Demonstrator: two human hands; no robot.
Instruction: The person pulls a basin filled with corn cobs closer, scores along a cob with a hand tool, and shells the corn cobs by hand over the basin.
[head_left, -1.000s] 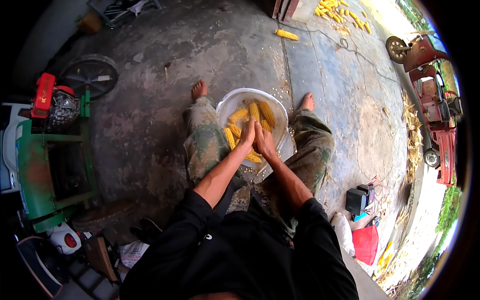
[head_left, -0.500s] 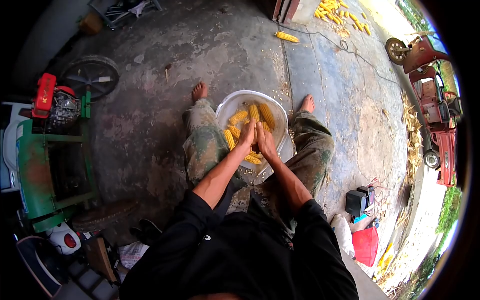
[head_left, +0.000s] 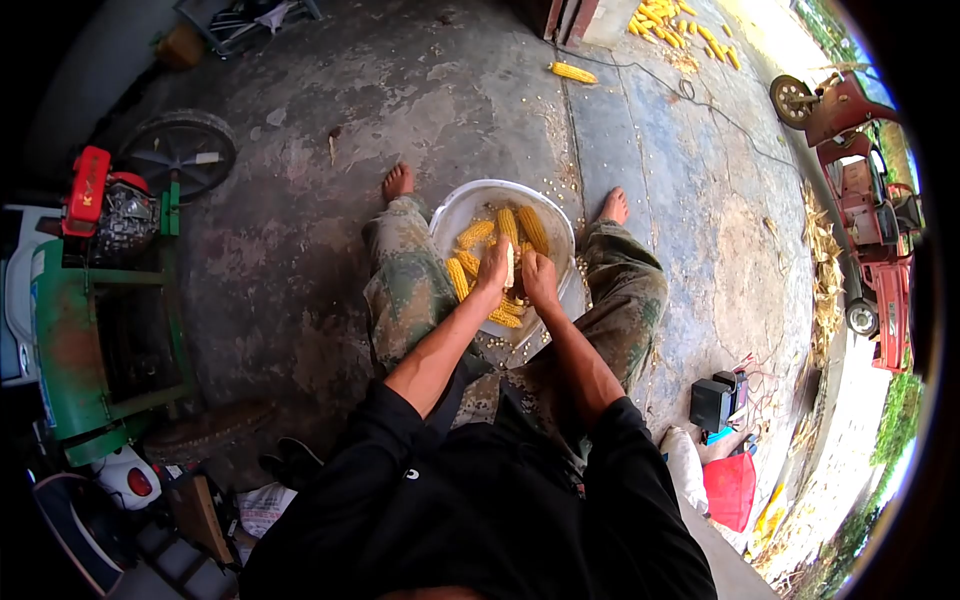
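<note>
Right over the round white basin (head_left: pixel 463 199), both bare hands work close together, clear of each other. The left hand (head_left: pixel 493 267) is wrapped around a pale, stripped-looking corncob (head_left: pixel 510 267), which stands out along its inner side, facing the right hand (head_left: pixel 539 280). The right hand is just beside it, its fingers curled inward; whether they pinch anything cannot be made out. Yellow ears of corn (head_left: pixel 534 230) lie inside the basin, beyond the hands and to their left, with more partly hidden beneath them. The basin sits on the worn concrete floor (head_left: pixel 330 230) between two bare feet (head_left: pixel 398 182), and loose kernels (head_left: pixel 562 190) are scattered around it. Farther forward lies a single yellow ear (head_left: pixel 573 72), with a spread of corn (head_left: pixel 662 20) near the doorway. Off left stands a green metal machine (head_left: pixel 75 345) with a red-topped engine (head_left: pixel 90 190).
</note>
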